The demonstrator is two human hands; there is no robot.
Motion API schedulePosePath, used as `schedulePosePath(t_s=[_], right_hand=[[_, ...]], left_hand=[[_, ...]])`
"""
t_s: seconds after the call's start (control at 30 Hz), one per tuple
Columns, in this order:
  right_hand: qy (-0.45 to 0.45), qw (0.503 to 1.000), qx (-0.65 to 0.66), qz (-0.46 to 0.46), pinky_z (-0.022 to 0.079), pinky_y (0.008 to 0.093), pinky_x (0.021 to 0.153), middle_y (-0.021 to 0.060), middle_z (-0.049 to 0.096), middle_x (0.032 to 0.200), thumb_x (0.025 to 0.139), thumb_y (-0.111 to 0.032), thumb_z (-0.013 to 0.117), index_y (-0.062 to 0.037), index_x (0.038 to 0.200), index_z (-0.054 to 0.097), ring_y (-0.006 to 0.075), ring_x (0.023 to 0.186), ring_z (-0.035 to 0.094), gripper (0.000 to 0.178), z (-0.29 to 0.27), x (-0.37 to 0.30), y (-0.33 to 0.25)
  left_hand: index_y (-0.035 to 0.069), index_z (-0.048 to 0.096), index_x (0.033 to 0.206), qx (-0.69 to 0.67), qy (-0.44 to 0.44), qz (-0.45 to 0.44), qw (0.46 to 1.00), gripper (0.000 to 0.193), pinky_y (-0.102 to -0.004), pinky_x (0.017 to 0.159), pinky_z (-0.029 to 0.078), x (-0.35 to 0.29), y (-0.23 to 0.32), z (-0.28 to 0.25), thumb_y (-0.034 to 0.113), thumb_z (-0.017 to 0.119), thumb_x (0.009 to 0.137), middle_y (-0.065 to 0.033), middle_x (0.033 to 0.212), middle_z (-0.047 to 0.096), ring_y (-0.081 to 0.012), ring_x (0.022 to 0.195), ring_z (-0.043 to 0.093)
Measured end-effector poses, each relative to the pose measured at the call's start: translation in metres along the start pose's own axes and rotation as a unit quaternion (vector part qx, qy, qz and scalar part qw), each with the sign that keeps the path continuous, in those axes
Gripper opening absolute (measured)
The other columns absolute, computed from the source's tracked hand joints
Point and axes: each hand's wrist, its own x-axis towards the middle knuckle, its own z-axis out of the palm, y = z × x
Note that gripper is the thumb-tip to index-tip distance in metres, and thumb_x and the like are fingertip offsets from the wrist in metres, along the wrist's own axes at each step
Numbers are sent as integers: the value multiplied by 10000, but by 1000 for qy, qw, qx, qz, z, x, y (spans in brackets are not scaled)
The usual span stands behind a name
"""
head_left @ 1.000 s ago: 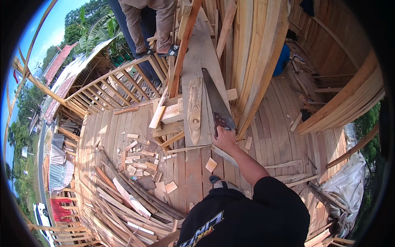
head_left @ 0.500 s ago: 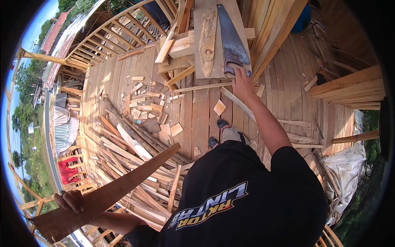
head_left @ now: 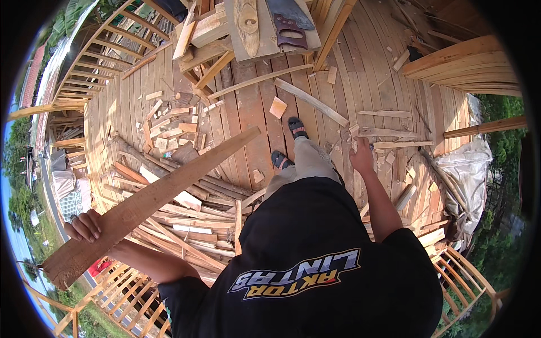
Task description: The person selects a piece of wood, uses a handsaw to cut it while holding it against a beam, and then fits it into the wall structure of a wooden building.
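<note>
Left hand: the left hand [head_left: 84, 225] is closed around a long wooden plank [head_left: 149, 200], gripped near its lower, nearer end, fingers wrapped over the upper edge.
Plank: it is held off the floor at a slant, its far tip raised toward the middle of the deck and its near end jutting past the hand toward the railing [head_left: 121, 296].
Right hand: the right hand [head_left: 360, 158] is lowered at the side, empty as far as can be seen; whether its fingers are curled or spread cannot be told.
Nearest to right hand: thin wood strips [head_left: 389, 132] are scattered on the floorboards just beyond it.
Handsaw: a handsaw [head_left: 290, 22] is laid flat on a wide board [head_left: 248, 34] at the top, well apart from both hands.
Offcuts: a heap of offcuts [head_left: 169, 135] is spread over the plank deck [head_left: 248, 121] below the raised plank.
Feet: sandalled feet [head_left: 287, 143] are planted on the deck between the two hands.
</note>
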Motion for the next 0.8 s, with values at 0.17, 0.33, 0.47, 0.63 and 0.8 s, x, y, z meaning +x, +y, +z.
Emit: schedulePosePath(t_s=[0.17, 0.33, 0.47, 0.63, 0.8], right_hand=[[-140, 971, 171, 86, 524, 349, 757, 175, 655, 1014, 816, -224, 668, 2, 1063, 624, 281, 827, 666, 337, 65, -19, -2], [-283, 773, 463, 329, 512, 463, 844, 230, 548, 1238, 848, -536, 593, 11, 1343, 402, 349, 1012, 619, 762, 73, 15, -82], [-249, 583, 640, 435, 482, 501, 913, 258, 476, 1311, 815, -635, 578, 12, 1403, 279, 393, 1049, 591, 924, 82, 49, -110], [-37, 544, 780, 307, 494, 496, 894, 169, 599, 1147, 898, -375, 614, -28, 1239, 486, 308, 1040, 602, 502, 94, 85, -112], [-17, 528, 815, 238, 536, 453, 825, 87, 618, 1078, 913, -229, 609, -99, 1138, 549, 237, 1003, 617, 267, 46, 90, -124]], left_hand=[[114, 383, 673, -42, 40, 2, 998, 383, -253, 445, 346, 5, 27, -44, 382, 577, 863, -15, 518, 369, -129, 433, 363], [109, 367, 668, -114, 81, 22, 990, 369, -250, 445, 342, 1, 50, -58, 393, 534, 836, -11, 541, 338, -130, 438, 351], [110, 355, 672, -153, 91, 37, 983, 352, -244, 443, 341, -13, 61, -85, 371, 531, 830, -6, 553, 332, -130, 446, 369], [125, 323, 674, -189, 138, 49, 971, 335, -230, 436, 306, -46, 60, -84, 325, 545, 826, -10, 549, 307, -121, 444, 343], [37, 481, 800, -133, 196, 2, 971, 352, -318, 606, 458, -105, 32, -188, 386, 496, 852, -94, 732, 525, -208, 659, 543]])
